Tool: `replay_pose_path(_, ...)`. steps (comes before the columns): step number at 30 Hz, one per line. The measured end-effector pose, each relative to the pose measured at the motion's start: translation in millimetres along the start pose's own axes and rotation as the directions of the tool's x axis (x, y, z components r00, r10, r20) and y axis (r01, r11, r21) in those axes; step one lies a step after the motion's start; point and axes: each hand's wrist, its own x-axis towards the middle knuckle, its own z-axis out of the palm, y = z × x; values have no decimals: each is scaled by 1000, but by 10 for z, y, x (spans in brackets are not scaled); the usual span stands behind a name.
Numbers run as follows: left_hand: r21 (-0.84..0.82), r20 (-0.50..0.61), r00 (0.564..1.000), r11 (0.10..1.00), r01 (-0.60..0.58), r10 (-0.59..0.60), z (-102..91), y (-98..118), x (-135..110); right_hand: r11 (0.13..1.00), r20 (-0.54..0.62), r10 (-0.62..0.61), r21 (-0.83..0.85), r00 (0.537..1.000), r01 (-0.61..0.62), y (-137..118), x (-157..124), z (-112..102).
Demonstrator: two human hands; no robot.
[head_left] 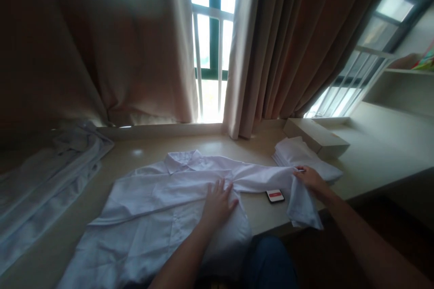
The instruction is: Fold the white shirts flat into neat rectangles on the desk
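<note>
A white collared shirt [145, 216] lies spread on the pale tabletop, its collar toward the window. One sleeve is folded across its chest; the other stretches out to the right. My left hand [219, 201] rests flat on the shirt near the base of the outstretched sleeve, fingers spread. Farther right, my right hand [310, 178] pinches that sleeve near its lower part. The cuff end of the sleeve [303, 205] hangs down from my right fingers at the table's front edge. Just below the stretched sleeve lies a small dark-edged square [275, 196] with a white and red face.
Behind my right hand sits a stack of folded white cloth [294, 151], against a pale box [315, 135]. More white garments [68, 167] lie in a heap at the left. Brown curtains [281, 40] hang at the back by the window. My knee [273, 259] is below the table edge.
</note>
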Motion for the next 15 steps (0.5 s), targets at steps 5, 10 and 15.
replay_pose_path(5, 4, -16, 1000, 1000, 0, 0, 3, 11, -2, 987, -59, -114, -124, 992, 106, 483, -734, 293)
replay_pose_path(10, 54, -48, 999, 998, 20, -18, 10, 44, -23, 995, -308, 96, 35, 947, -90, 953, -1374, 274)
replay_pose_path(15, 84, -58, 998, 996, 32, -27, 9, 59, -28, 919, -186, 292, 324, 938, -222, 1074, -1575, 298)
